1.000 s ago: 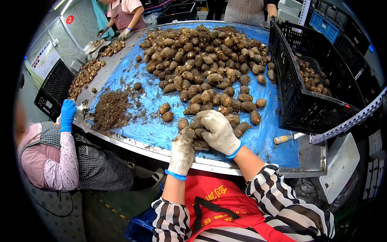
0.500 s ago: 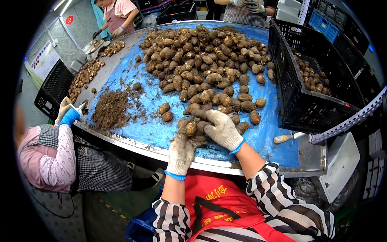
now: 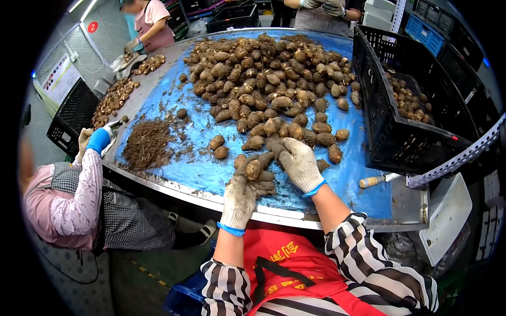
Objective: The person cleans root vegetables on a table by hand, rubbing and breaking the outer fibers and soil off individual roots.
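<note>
Centrally, two gloved hands work at the near edge of a metal table (image 3: 171,189) covered with a blue sheet (image 3: 195,176). The left hand (image 3: 240,195), turned palm up, holds a small root (image 3: 253,169) between thumb and fingers, probably so that it cannot roll off. The right hand (image 3: 300,163) is just beside it, its fingers bunched narrow near the closest roots; whether they grip anything, I cannot tell. Beyond lies a large heap of brown roots (image 3: 263,79), seemingly piled within easy reach. A wooden-handled knife (image 3: 372,181) rests to the right, beside a black crate (image 3: 416,150) partly filled with roots. The sheet likely spares the metal from the loose dirt (image 3: 147,145), gathered at left near a co-worker in a checked apron (image 3: 132,216).
</note>
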`<state>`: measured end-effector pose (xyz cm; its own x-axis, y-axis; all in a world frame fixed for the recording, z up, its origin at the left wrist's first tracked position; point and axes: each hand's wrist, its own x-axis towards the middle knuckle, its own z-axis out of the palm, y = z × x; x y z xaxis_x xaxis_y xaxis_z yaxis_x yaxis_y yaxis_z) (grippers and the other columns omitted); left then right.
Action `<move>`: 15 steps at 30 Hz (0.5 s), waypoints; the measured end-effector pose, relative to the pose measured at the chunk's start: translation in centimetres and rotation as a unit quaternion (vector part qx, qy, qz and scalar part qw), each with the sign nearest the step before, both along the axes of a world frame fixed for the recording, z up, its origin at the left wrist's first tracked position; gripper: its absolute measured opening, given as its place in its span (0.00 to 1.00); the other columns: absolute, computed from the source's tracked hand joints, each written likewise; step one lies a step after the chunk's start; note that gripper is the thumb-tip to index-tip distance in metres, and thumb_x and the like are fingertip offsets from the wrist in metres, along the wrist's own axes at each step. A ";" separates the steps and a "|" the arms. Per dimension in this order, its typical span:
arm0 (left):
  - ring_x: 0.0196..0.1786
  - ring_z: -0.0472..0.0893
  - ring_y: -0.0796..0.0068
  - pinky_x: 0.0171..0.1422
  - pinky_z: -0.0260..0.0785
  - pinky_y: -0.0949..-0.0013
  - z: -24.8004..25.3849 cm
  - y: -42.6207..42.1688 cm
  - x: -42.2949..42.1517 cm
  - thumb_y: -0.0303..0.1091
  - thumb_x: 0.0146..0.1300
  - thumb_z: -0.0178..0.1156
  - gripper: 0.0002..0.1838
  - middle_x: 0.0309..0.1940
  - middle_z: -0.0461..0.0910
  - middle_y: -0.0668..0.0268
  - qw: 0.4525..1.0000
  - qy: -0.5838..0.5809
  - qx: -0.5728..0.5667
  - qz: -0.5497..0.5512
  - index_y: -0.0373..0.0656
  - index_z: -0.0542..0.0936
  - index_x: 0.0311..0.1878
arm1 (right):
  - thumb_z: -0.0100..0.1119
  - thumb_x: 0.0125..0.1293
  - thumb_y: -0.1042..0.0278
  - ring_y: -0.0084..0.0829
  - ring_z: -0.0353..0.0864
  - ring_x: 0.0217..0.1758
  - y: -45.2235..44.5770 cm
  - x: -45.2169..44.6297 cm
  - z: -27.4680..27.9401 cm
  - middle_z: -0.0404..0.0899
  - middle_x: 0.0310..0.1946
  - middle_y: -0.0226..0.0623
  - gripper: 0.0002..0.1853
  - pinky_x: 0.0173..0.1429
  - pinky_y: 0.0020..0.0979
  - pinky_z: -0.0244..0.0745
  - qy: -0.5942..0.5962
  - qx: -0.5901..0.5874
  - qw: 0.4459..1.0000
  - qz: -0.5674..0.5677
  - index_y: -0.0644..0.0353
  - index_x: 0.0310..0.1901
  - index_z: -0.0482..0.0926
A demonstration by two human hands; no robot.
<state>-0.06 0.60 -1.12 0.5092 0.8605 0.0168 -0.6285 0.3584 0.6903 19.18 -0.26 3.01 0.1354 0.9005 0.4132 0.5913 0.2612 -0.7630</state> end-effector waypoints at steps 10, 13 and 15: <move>0.49 0.85 0.65 0.50 0.83 0.63 -2.8 0.8 0.3 0.47 0.70 0.63 0.30 0.53 0.83 0.60 0.995 0.068 0.016 0.071 0.43 0.71 0.70 | 0.69 0.56 0.72 0.46 0.84 0.41 -0.5 -2.6 -1.1 0.84 0.36 0.43 0.14 0.49 0.41 0.78 -0.088 0.146 0.981 0.090 0.61 0.46 0.86; 0.47 0.84 0.72 0.55 0.79 0.68 -2.6 0.2 0.8 0.30 0.72 0.60 0.21 0.49 0.85 0.61 0.983 0.158 0.029 0.085 0.35 0.75 0.65 | 0.62 0.57 0.78 0.44 0.86 0.41 -0.5 -2.2 -0.3 0.86 0.36 0.45 0.09 0.49 0.39 0.80 -0.050 0.114 0.992 0.030 0.62 0.40 0.87; 0.38 0.85 0.73 0.44 0.80 0.71 0.5 -0.9 0.7 0.32 0.72 0.61 0.20 0.42 0.87 0.60 0.963 0.265 0.057 0.002 0.35 0.77 0.63 | 0.60 0.57 0.77 0.44 0.85 0.42 -0.2 -1.9 0.1 0.86 0.37 0.44 0.10 0.51 0.39 0.80 -0.015 0.089 0.996 -0.013 0.60 0.40 0.87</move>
